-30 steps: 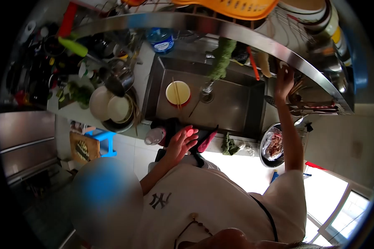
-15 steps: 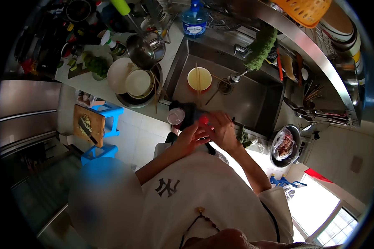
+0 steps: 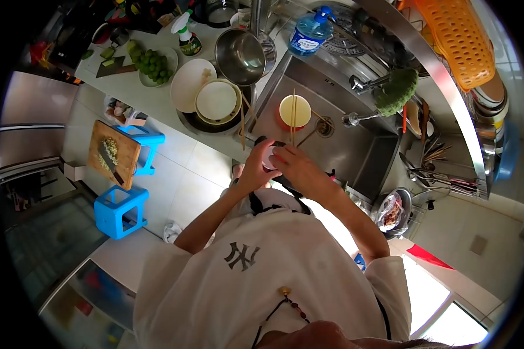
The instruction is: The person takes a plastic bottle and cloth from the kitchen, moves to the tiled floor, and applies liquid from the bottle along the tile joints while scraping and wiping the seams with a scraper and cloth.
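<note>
Just in front of the sink's near edge, my left hand [image 3: 256, 168] grips a dark item with a round, pale pink face [image 3: 268, 157]; its kind is unclear. My right hand [image 3: 301, 172] closes over the same item from the other side, fingertips against the pink face. Much of the item is hidden by my fingers. Beyond them, a bowl [image 3: 286, 124], yellow inside and red outside, stands in the steel sink [image 3: 346, 154] with chopsticks [image 3: 294, 107] lying across it.
Left of the sink, stacked bowls [image 3: 218, 101], a steel pot [image 3: 240, 57] and green grapes [image 3: 155, 66] occupy the counter. A chopping board [image 3: 93, 152] with a knife rests on a blue stool [image 3: 148, 142]. A basin [image 3: 403, 200] with bagged meat stands to the right.
My hands have moved up toward the sink and now hold the pink-faced item, which earlier showed left of them. A red thing seen at my fingers no longer shows. The view has shifted.
</note>
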Tool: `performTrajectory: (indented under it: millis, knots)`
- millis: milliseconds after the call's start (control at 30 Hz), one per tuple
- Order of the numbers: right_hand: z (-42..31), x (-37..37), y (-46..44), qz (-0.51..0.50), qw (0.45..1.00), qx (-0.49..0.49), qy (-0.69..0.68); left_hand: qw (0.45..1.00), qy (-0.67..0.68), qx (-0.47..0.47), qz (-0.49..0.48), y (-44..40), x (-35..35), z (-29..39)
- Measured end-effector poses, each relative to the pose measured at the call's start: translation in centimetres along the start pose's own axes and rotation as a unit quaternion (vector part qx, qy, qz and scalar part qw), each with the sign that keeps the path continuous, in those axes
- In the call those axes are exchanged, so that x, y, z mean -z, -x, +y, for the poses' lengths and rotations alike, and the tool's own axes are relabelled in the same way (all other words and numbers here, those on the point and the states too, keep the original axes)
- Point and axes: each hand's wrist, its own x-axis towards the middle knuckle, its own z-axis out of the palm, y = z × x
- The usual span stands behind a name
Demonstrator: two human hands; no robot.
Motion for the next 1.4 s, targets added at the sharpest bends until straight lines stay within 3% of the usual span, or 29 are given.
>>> performTrajectory:
  millis: [167, 367, 533, 733, 833, 933, 1033, 1100, 1167, 1233, 1333, 1400]
  knots:
    - [0.0, 0.7, 0.0, -0.052, 0.998, -0.028, 0.011, 0.991, 0.102, 0.032, -0.081, -1.0, -0.7, -1.9]
    - [0.9, 0.8, 2.6, 0.034, 0.991, -0.116, -0.059, 0.994, -0.014, -0.099, -0.053, -1.8, -1.3, -0.5]
    - [1.0, 3.1, 5.3, 0.101, 0.966, -0.175, -0.163, 0.991, -0.038, -0.084, -0.092, -2.5, -1.0, 3.2]
    - [0.6, 4.1, 7.2, 0.153, 0.972, -0.15, -0.095, 0.986, -0.072, -0.07, -0.133, -2.6, -1.5, 5.7]
    - [0.0, 4.5, 7.8, 0.131, 0.942, -0.247, -0.188, 0.982, -0.114, -0.087, -0.12, -2.4, -1.7, 6.8]
    - [0.0, 3.3, 8.6, 0.126, 0.921, -0.341, -0.142, 0.98, -0.126, -0.092, -0.123, -2.9, -1.5, 7.9]
    - [-1.1, 5.0, 8.1, 0.064, 0.932, -0.355, -0.031, 0.982, -0.108, -0.092, -0.128, -3.4, -1.5, 8.4]
    - [-0.5, 5.5, 8.2, 0.154, 0.957, -0.244, 0.0, 0.981, -0.103, -0.096, -0.134, -4.0, -1.4, 8.5]
    - [0.1, 5.8, 8.4, 0.174, 0.971, -0.162, 0.007, 0.978, -0.105, -0.1, -0.151, -4.2, -1.2, 8.6]
    - [0.7, 6.1, 8.5, 0.131, 0.985, -0.116, -0.008, 0.975, -0.111, -0.099, -0.164, -4.2, -1.4, 8.7]
    - [0.8, 5.5, 8.9, 0.138, 0.955, -0.224, -0.136, 0.975, -0.137, -0.123, -0.125, -4.2, -1.8, 9.3]
    - [0.2, 5.2, 8.9, 0.111, 0.941, -0.304, -0.098, 0.974, -0.144, -0.133, -0.114, -4.3, -1.9, 9.7]
